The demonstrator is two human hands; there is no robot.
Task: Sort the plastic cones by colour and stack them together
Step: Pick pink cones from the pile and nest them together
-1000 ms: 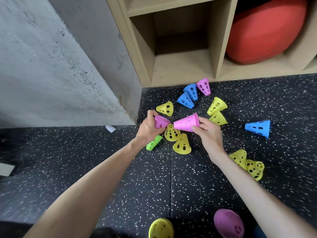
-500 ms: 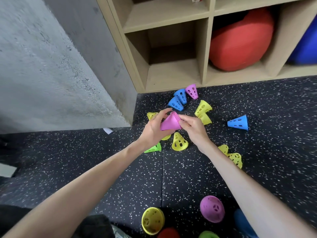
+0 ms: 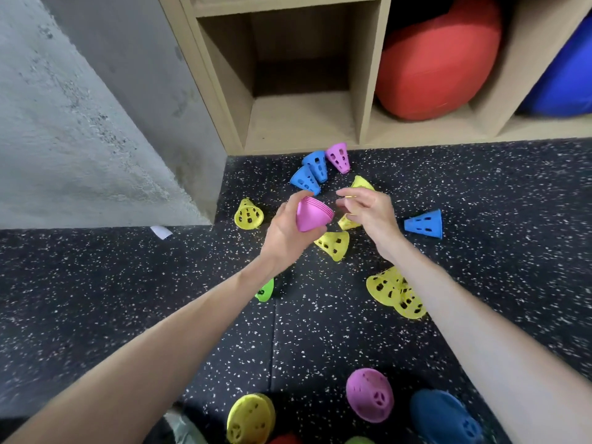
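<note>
One pink stack [image 3: 312, 216] now sits in your left hand [image 3: 288, 232] alone, its grip closed round the nested cones, since your right hand [image 3: 368, 209] has let go, fingers loosely spread just beside it, free for the pink cone [image 3: 338, 157] beyond.

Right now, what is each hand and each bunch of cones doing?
left hand: gripping the pink stack
pink stack: nested, held off the floor
right hand: open, empty
loose pink cone: lying by the shelf
blue cones: two lying together
lone blue cone: on its side
yellow cones: scattered, unstacked
</note>
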